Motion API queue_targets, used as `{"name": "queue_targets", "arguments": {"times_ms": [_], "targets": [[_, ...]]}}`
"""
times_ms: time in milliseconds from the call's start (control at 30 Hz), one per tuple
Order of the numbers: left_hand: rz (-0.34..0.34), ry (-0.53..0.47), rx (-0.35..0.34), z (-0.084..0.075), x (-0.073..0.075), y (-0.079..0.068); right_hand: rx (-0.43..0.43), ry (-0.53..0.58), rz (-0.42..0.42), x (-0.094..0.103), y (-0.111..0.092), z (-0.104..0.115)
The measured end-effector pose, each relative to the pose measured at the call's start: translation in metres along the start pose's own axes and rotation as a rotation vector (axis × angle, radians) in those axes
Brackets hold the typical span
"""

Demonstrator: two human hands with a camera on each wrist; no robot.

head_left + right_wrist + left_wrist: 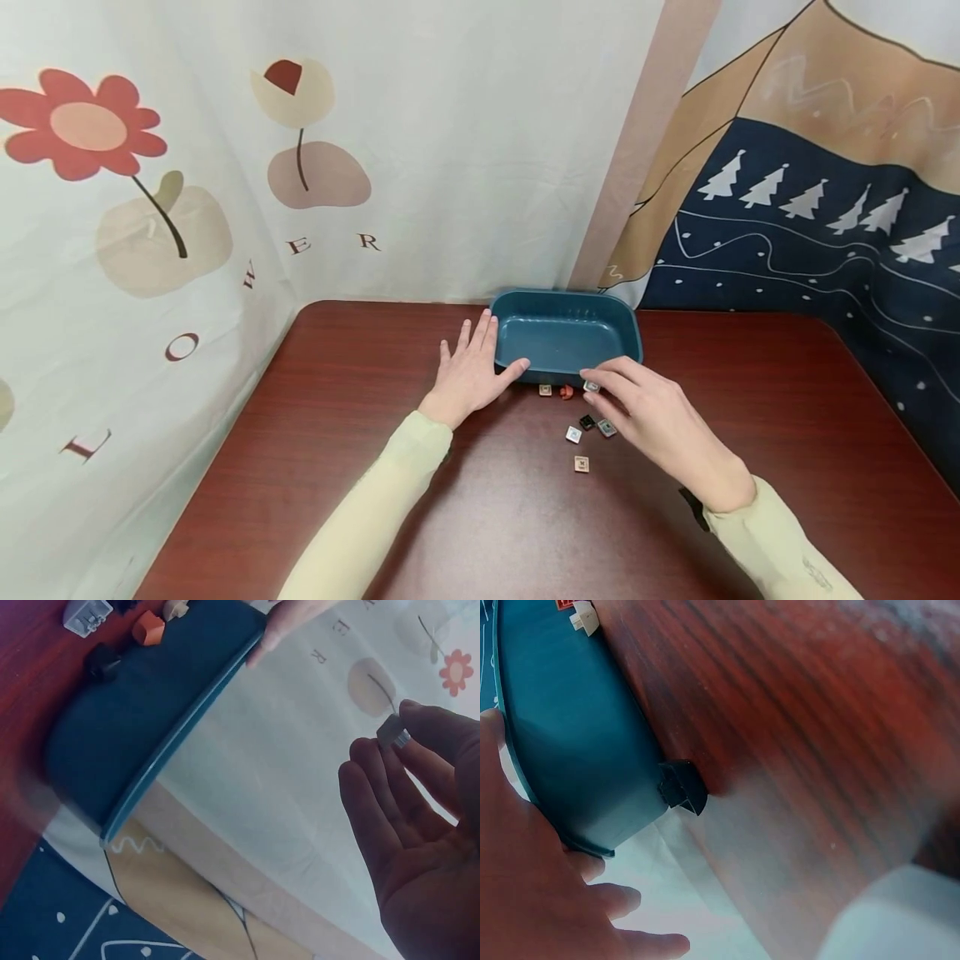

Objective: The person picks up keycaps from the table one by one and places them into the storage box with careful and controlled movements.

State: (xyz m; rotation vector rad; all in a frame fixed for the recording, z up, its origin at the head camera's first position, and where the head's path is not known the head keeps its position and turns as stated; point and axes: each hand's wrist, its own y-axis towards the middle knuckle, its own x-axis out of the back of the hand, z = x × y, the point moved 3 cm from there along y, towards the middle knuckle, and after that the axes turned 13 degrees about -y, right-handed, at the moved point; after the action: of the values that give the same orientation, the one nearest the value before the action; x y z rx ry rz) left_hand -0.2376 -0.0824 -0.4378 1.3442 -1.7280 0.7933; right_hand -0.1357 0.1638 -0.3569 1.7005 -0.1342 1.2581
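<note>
A dark teal plastic bin (558,374) stands at the table's back edge. My left hand (472,371) rests against its left end, fingers stretched out and thumb near the front rim. Over the front right of the bin my right hand (656,408) pinches a small grey square block (391,731) between thumb and fingertips. Several small pieces lie before the bin: a beige block (545,390), an orange piece (566,392), a black block (587,422), a grey block (607,427), a white block (573,434) and a lettered tan block (581,464).
The reddish-brown wooden table (510,525) runs beneath both forearms. Behind it hangs a pale curtain (465,150) with flower prints, and a dark blue tree-patterned cloth (810,225) hangs at the right. A small black part (682,786) shows beside the bin in the left wrist view.
</note>
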Motion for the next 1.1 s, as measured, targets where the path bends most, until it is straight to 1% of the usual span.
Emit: {"name": "queue_targets", "arguments": {"times_ms": [167,333,633,867,1100], "targets": [[0.002,-0.002,0.001,0.000,-0.001,0.000,-0.066,-0.013,0.015,-0.010,0.007,-0.009],[0.003,0.002,0.004,0.000,-0.001,0.000,-0.160,-0.010,0.041,-0.021,0.013,-0.023],[-0.004,-0.015,0.001,0.000,-0.001,-0.001,-0.289,-0.010,0.091,-0.047,0.023,-0.050],[-0.004,-0.018,0.000,0.000,-0.001,-0.001,-0.342,-0.003,0.156,-0.068,0.027,-0.064],[-0.004,-0.025,0.000,0.000,0.000,-0.002,-0.407,0.001,0.216,-0.083,0.028,-0.072]]}}
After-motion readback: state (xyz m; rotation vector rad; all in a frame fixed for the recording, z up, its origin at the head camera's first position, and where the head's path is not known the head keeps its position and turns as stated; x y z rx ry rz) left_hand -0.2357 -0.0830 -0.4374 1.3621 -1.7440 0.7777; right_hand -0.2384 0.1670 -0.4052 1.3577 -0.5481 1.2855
